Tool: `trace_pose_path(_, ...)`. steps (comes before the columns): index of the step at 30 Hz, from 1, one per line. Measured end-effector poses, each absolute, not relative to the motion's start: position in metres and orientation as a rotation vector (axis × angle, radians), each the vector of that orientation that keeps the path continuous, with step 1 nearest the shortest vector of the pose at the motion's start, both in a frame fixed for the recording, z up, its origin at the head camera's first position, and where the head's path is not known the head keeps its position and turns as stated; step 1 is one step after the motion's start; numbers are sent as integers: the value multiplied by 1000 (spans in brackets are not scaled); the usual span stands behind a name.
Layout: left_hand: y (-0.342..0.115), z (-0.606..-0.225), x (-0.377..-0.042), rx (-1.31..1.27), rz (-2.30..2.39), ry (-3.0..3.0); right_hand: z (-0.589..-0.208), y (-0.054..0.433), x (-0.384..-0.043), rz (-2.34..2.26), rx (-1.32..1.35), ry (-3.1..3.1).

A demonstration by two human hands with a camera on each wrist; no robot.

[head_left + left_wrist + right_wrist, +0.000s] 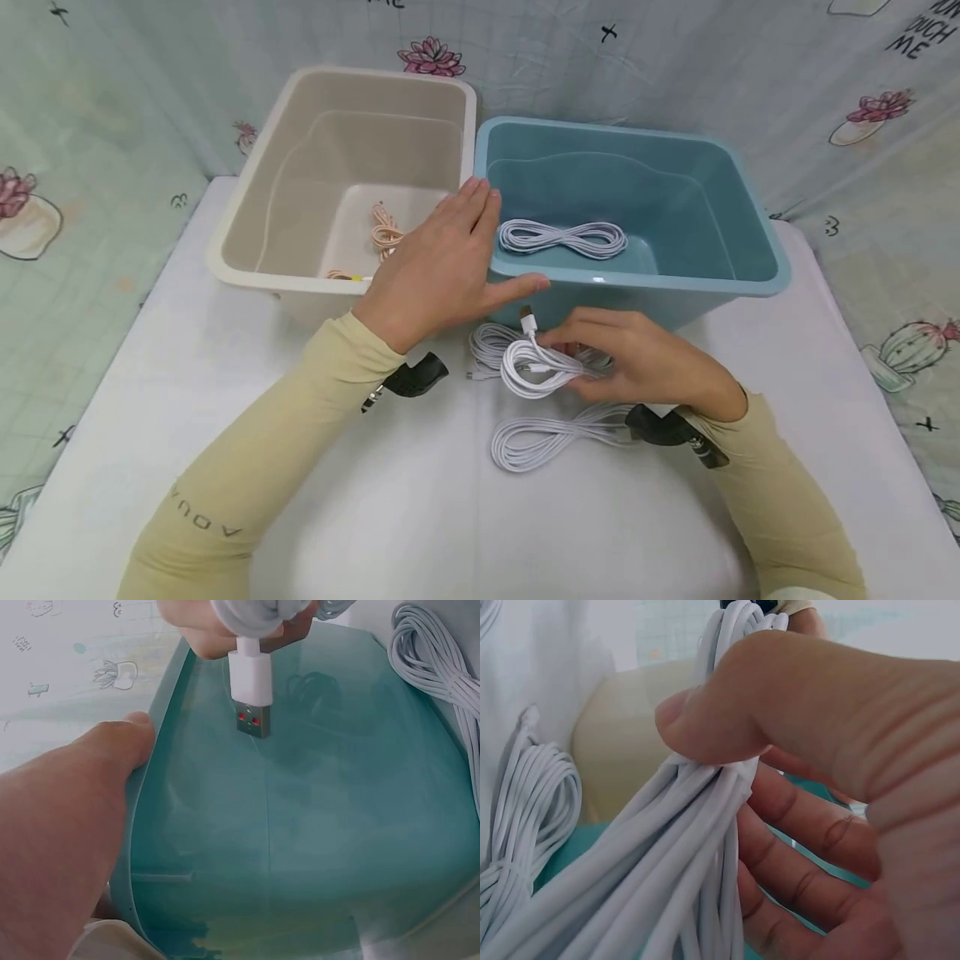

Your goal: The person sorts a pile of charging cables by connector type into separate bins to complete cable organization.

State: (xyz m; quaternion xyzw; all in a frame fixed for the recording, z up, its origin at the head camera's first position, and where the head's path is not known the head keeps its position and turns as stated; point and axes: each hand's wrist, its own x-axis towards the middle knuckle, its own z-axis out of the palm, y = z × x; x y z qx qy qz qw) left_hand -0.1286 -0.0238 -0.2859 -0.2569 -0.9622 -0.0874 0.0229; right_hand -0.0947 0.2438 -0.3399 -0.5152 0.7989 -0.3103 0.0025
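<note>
My right hand [645, 358] pinches a coiled white USB cable [525, 379] at its tied middle, between thumb and fingers, in front of the blue bin [675, 287]. The cable's USB plug [251, 679] points down in the left wrist view. Over the adjoining rims of the blue bin and the beige bin [292, 279] lies my left hand [442, 258], fingers straight and thumb spread along the blue rim. Inside the blue bin sits one tied white cable [558, 237]. Peach-coloured cables [385, 233] lie in the beige bin, partly hidden by the left hand.
Another white cable bundle [491, 342] lies on the white table [375, 517] behind the held one, close to the blue bin. A further white coil [532, 446] lies nearer, partly under the right wrist. A patterned curtain [540, 50] hangs behind the bins.
</note>
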Motion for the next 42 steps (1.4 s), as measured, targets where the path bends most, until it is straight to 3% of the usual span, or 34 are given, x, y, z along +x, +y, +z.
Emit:
trace_pose_path(18,-18,-288,-131,-824,-277,-2973,-339,258,-91,-913,-1524,2592)
trace_pose_path(42,-24,-286,-129,-848,-288,-2933,-311,255,-86,-925,-1664,2591)
